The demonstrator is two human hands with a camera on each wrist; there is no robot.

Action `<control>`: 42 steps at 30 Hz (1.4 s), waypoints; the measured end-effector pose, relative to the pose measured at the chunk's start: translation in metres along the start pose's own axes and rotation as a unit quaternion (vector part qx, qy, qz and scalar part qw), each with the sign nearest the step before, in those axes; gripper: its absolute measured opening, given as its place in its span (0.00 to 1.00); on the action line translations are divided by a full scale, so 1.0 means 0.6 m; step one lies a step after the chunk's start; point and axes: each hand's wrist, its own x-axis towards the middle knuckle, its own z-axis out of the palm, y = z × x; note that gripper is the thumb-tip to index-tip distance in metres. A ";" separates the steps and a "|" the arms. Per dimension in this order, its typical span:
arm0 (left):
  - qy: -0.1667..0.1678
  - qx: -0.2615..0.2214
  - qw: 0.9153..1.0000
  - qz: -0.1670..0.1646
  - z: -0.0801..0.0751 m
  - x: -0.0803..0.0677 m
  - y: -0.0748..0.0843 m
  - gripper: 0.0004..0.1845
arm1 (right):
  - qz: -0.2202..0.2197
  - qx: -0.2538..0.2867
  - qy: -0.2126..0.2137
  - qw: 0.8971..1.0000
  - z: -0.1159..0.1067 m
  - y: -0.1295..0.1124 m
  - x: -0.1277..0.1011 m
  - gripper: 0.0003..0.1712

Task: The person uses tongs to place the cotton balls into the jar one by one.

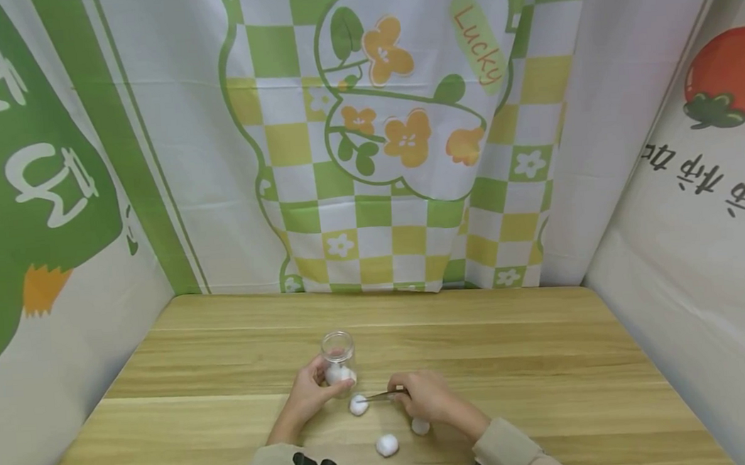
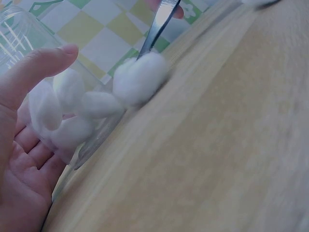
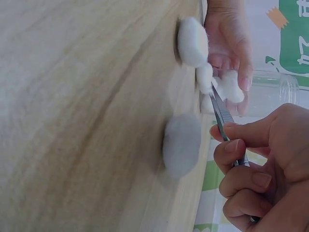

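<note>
While left hand (image 1: 310,393) grips clear jar (image 1: 338,353) (white balls inside), right hand (image 1: 424,396) pinches tweezers (image 1: 377,396) on fluffy cotton ball (image 1: 358,405).

Wooden table (image 1: 514,352), glass jar (image 1: 338,355) (upright), three loose cotton balls (image 1: 387,444)

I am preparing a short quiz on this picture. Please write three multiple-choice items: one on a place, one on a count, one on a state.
1. Where does the glass jar stand?
A. on the wooden table
B. on a shelf
C. on the floor

2. How many cotton balls lie loose on the table outside the jar?
A. one
B. three
C. six

3. What does the right hand do?
A. rests flat
B. grips tweezers
C. holds a lid

Answers: 1 A, the jar stands on the wood, held by the left hand. 2 B, three show in the head view. 3 B, its fingers curl round the tweezers.
</note>
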 end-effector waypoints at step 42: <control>-0.004 -0.002 1.000 0.003 0.000 -0.002 0.003 0.33 | -0.010 0.021 0.051 0.998 -0.049 0.005 -0.025 0.07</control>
